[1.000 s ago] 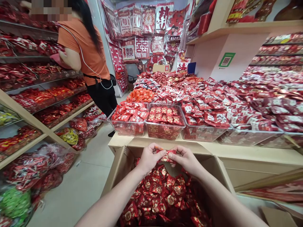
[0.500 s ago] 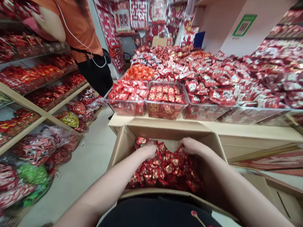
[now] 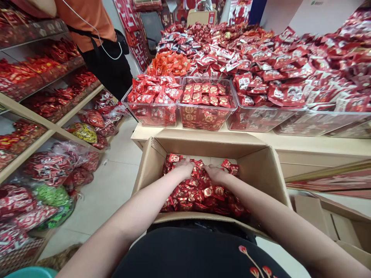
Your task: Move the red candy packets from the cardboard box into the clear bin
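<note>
A cardboard box (image 3: pixel 257 166) stands open against my body, with many small red-and-gold wrapped candies (image 3: pixel 191 195) lying over its bottom. My left hand (image 3: pixel 184 168) is down among the candies at the left of the pile, its fingers curled into them and partly hidden. Just to its right, my right hand (image 3: pixel 215 174) reaches into the same pile, fingers bent around candies and the tips covered. A small gap with candies showing separates the two hands.
Clear plastic bins (image 3: pixel 207 116) of red packets line the counter (image 3: pixel 255 138) beyond the box. At left stand shelves (image 3: pixel 55 129) with bagged sweets, and a person in an orange top (image 3: pixel 87 23). Another open carton (image 3: pixel 313 214) lies at lower right.
My right hand has moved left through the candies, closer to my left hand, uncovering several candies at the right. My left hand stays in the pile. The view has tilted down.
</note>
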`<action>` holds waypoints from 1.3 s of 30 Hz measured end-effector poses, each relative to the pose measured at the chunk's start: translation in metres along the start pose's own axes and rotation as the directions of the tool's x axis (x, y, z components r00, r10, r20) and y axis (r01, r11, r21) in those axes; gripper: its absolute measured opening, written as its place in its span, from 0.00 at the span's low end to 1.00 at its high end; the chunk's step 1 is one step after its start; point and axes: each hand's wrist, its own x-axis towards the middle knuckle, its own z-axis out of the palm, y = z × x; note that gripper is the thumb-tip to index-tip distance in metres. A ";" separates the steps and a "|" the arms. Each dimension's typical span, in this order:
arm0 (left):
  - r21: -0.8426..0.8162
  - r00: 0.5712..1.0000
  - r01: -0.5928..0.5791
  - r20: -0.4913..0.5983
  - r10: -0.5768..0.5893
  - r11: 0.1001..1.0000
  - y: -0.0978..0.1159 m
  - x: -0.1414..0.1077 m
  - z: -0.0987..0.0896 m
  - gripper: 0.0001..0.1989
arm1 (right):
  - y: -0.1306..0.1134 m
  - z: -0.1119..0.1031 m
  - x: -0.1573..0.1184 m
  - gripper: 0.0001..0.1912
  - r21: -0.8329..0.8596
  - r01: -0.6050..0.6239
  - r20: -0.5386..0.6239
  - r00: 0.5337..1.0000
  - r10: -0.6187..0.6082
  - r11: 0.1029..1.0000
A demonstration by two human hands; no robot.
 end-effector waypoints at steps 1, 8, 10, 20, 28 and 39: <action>-0.033 1.000 0.006 -0.008 -0.007 0.999 0.001 0.000 -0.001 0.24 | -0.002 0.002 0.001 0.33 0.008 0.003 0.012 1.000 -0.003 1.000; -0.374 0.992 0.014 -0.114 -0.061 0.927 0.011 0.000 -0.024 0.06 | 0.001 -0.026 -0.005 0.11 0.087 0.095 -0.020 0.995 -0.093 0.992; -0.470 0.989 -0.004 -0.132 -0.065 0.883 0.015 -0.008 -0.037 0.12 | 0.001 -0.048 -0.020 0.10 0.121 0.174 -0.091 0.982 -0.164 0.977; -0.988 0.913 0.010 -0.055 0.404 -0.157 0.047 -0.066 -0.077 0.14 | -0.012 -0.085 -0.070 0.14 -0.045 0.618 -0.841 0.401 -0.364 0.785; -0.957 0.908 -0.215 -0.269 0.322 -0.193 0.046 -0.060 -0.074 0.22 | -0.011 -0.079 -0.061 0.15 0.186 0.681 -0.867 0.453 -0.208 0.708; -0.906 0.810 -0.423 -0.378 0.449 0.000 0.052 -0.063 -0.070 0.41 | -0.015 -0.081 -0.058 0.12 0.821 0.564 -0.571 0.812 0.116 0.089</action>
